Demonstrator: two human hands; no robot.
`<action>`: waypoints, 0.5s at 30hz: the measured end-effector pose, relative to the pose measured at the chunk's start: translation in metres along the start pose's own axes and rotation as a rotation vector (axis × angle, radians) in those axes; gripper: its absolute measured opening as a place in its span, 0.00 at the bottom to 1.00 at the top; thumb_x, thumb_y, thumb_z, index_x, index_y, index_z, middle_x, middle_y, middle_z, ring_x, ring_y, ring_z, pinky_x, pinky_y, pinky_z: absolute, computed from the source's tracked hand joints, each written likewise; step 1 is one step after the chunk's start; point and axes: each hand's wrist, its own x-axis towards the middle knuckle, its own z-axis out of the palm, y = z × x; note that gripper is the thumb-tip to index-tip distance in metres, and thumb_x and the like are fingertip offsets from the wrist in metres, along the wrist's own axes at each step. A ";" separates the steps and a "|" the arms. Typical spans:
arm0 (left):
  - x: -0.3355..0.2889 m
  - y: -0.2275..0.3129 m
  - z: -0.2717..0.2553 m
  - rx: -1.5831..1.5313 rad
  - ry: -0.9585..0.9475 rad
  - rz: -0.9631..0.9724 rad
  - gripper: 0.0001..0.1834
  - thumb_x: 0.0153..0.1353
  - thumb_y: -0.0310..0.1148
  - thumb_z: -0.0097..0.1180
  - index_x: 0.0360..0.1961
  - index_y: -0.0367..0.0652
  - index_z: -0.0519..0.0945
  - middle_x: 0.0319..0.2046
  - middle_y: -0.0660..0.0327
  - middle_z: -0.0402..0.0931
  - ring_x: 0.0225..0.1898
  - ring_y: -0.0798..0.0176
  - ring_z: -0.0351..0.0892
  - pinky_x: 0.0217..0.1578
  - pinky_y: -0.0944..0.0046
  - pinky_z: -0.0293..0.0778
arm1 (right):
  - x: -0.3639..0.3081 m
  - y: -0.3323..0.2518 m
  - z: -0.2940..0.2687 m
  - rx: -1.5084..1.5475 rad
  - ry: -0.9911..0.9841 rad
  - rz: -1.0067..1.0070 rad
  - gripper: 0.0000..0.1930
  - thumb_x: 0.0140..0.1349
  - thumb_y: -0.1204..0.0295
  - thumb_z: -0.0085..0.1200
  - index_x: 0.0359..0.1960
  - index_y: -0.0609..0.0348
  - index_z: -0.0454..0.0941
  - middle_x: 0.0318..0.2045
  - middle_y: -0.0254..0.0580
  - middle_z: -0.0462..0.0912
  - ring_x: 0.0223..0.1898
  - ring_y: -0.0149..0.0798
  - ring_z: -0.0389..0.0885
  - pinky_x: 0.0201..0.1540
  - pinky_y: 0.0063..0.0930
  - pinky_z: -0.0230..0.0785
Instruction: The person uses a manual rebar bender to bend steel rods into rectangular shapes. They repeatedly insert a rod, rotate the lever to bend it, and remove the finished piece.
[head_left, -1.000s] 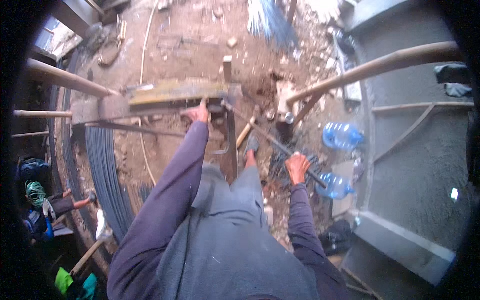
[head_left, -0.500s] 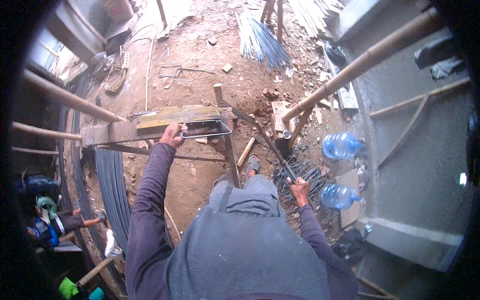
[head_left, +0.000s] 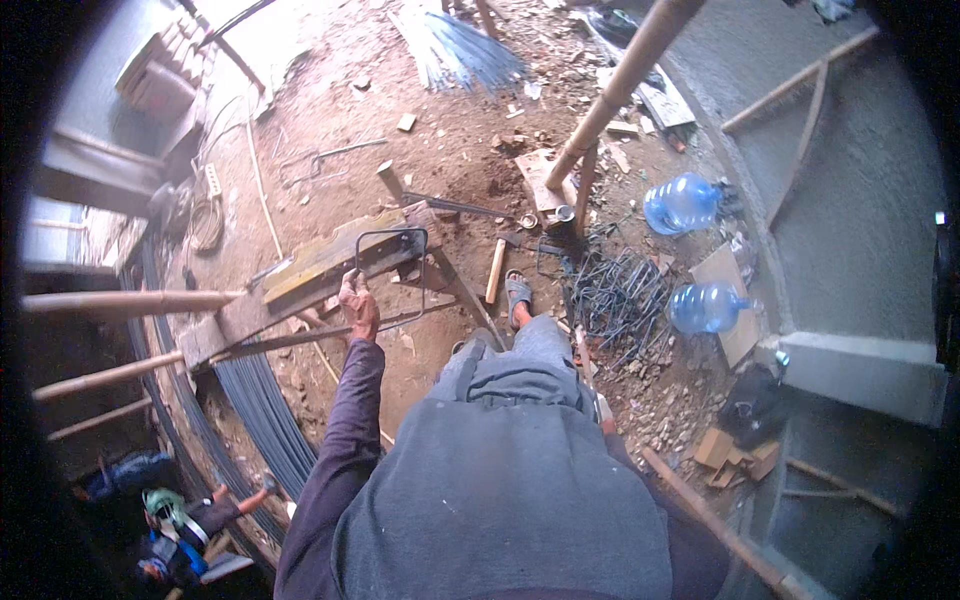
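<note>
My left hand [head_left: 360,305] is closed on a thin steel rod bent into a rectangular stirrup [head_left: 392,231], which it holds up over the near side of a wooden bench [head_left: 225,318]. A yellowish worn board [head_left: 320,265] lies along the bench top. My right hand [head_left: 607,424] is low by my right hip, mostly hidden by my shirt and sleeve, so its fingers cannot be made out. A thin bar [head_left: 584,362] shows just ahead of it. Beyond the bench's right end extends a dark metal bar [head_left: 460,206].
A hammer [head_left: 496,272] lies by my sandalled foot [head_left: 518,295]. To its right is a heap of bent steel stirrups [head_left: 620,300]. Two blue water bottles [head_left: 683,204] lie near the wall. Bamboo poles [head_left: 620,85] cross both sides. Another person [head_left: 190,530] is at lower left.
The stirrup has come up off the bench and turned more upright in my left hand. My right hand has drawn back from the long bar's earlier place to my hip. The view has turned.
</note>
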 end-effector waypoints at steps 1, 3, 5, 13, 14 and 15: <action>0.005 0.017 0.008 -0.034 -0.025 0.048 0.12 0.70 0.32 0.52 0.46 0.34 0.78 0.35 0.54 0.82 0.38 0.61 0.78 0.42 0.62 0.73 | -0.009 0.005 0.003 0.031 -0.023 0.050 0.24 0.60 0.52 0.58 0.26 0.66 0.82 0.25 0.59 0.84 0.28 0.56 0.83 0.31 0.50 0.71; 0.010 0.059 0.019 -0.044 -0.156 0.156 0.11 0.69 0.30 0.53 0.45 0.34 0.79 0.36 0.51 0.83 0.38 0.60 0.80 0.41 0.61 0.74 | -0.026 0.005 0.005 0.083 -0.056 0.126 0.24 0.60 0.52 0.58 0.27 0.66 0.82 0.26 0.59 0.84 0.29 0.57 0.83 0.31 0.50 0.71; 0.010 0.107 0.033 -0.066 -0.357 0.163 0.10 0.68 0.30 0.54 0.45 0.34 0.79 0.35 0.50 0.83 0.37 0.59 0.81 0.40 0.60 0.74 | -0.039 -0.005 0.005 0.135 -0.070 0.174 0.24 0.59 0.52 0.58 0.28 0.66 0.82 0.27 0.60 0.84 0.30 0.57 0.84 0.32 0.50 0.71; -0.072 0.246 0.154 -0.219 -0.894 0.419 0.13 0.68 0.34 0.55 0.48 0.39 0.80 0.36 0.50 0.82 0.38 0.57 0.82 0.41 0.58 0.75 | -0.040 -0.061 -0.008 0.304 -0.104 0.273 0.24 0.58 0.52 0.58 0.31 0.67 0.82 0.30 0.61 0.84 0.35 0.58 0.84 0.35 0.51 0.72; -0.086 0.255 0.176 -0.300 -0.870 0.367 0.16 0.69 0.37 0.56 0.52 0.38 0.80 0.39 0.52 0.83 0.40 0.59 0.80 0.44 0.59 0.75 | -0.041 -0.064 -0.009 0.314 -0.106 0.278 0.24 0.58 0.51 0.58 0.31 0.67 0.82 0.30 0.61 0.84 0.35 0.58 0.84 0.36 0.51 0.72; -0.095 0.263 0.198 -0.338 -0.945 0.276 0.22 0.68 0.38 0.58 0.57 0.35 0.77 0.46 0.48 0.82 0.46 0.57 0.81 0.49 0.60 0.75 | -0.040 -0.065 -0.010 0.315 -0.111 0.276 0.24 0.58 0.51 0.58 0.31 0.67 0.82 0.30 0.61 0.84 0.36 0.59 0.84 0.36 0.51 0.72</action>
